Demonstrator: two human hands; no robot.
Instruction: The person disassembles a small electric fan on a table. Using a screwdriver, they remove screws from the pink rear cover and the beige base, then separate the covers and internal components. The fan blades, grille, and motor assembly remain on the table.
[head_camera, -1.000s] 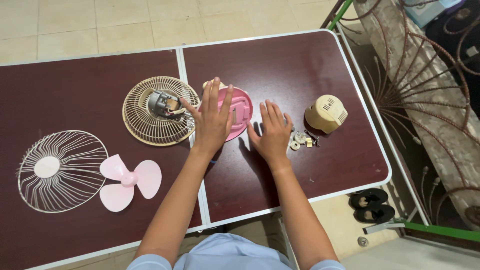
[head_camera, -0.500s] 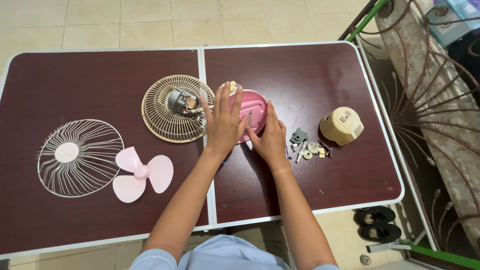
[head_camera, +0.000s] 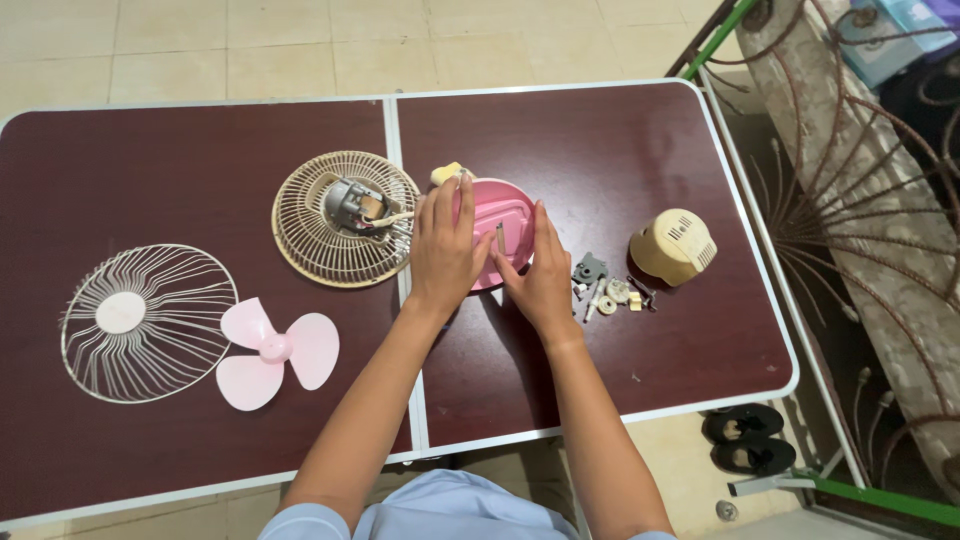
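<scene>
A pink fan base (head_camera: 500, 222) lies on the dark red folding table (head_camera: 600, 150). My left hand (head_camera: 445, 250) rests on its left side with fingers together over the top. My right hand (head_camera: 540, 275) holds its right lower edge. To the left of the base lies the cream rear fan guard (head_camera: 310, 245) with the grey motor (head_camera: 350, 205) in its middle. A small cream part (head_camera: 446, 173) sticks out at the base's far end.
A white wire front guard (head_camera: 145, 320) and a pink three-blade propeller (head_camera: 270, 350) lie at the left. Small screws and grey parts (head_camera: 605, 288) and a cream motor cover (head_camera: 675, 245) lie at the right. Black shoes (head_camera: 748, 440) sit on the floor by a metal railing.
My right hand moved from flat on the table to the pink base's right edge, uncovering the small parts. My left hand stayed on the base. The camera view shifted slightly.
</scene>
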